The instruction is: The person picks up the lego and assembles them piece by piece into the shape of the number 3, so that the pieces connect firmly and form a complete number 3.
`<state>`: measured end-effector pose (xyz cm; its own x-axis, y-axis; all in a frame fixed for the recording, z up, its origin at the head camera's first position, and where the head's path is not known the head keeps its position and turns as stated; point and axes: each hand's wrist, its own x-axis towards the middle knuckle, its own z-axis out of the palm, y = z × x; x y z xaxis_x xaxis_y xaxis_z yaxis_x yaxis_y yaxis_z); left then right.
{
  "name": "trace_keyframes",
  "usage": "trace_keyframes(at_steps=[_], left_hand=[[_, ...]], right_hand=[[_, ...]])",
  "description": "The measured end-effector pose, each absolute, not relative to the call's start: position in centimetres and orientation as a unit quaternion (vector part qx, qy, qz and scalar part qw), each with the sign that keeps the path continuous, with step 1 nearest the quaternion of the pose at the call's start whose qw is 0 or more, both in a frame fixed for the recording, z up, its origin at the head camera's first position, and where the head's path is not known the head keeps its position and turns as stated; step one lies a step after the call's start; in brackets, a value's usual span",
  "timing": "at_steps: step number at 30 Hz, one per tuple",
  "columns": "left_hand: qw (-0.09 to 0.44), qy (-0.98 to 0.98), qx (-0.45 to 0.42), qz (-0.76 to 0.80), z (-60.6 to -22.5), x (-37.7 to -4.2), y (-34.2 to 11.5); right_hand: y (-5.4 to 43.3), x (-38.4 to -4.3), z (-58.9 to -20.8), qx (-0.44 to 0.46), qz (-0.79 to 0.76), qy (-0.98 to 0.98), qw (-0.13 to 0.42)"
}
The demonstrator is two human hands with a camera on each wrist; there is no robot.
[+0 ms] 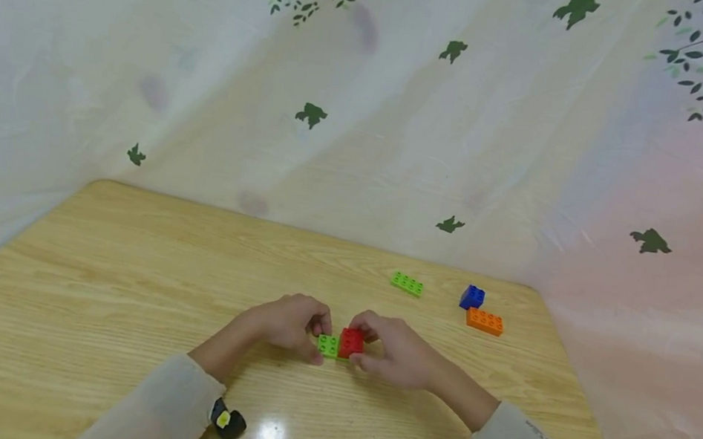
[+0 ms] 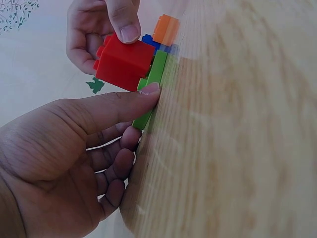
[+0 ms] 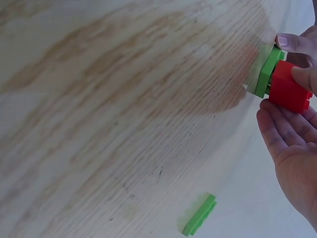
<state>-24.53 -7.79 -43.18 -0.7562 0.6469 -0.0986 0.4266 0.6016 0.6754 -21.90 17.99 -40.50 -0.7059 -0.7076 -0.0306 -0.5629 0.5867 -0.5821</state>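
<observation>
A flat green toy brick lies on the table in front of me. My left hand pinches its left end between thumb and fingers. Over its right part is a taller red brick, which my right hand holds between thumb and fingers. Seen from the left wrist, the red brick leans slightly against the line of the green one, and a stud shows beside it. A narrow dark gap runs between the red brick and the green base in the right wrist view.
Farther back on the wooden table lies a second flat green brick. To its right, a blue brick stands close behind an orange brick. A printed cloth hangs behind the table's far edge.
</observation>
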Motion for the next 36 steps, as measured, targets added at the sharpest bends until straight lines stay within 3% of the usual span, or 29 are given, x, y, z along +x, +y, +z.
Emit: trace_keyframes(at_steps=[36], left_hand=[[0.172, 0.879, 0.299, 0.329, -43.2, -24.6, -7.6]], right_hand=[[18.4, -23.1, -41.1, -0.368, -0.377, 0.838, 0.146]])
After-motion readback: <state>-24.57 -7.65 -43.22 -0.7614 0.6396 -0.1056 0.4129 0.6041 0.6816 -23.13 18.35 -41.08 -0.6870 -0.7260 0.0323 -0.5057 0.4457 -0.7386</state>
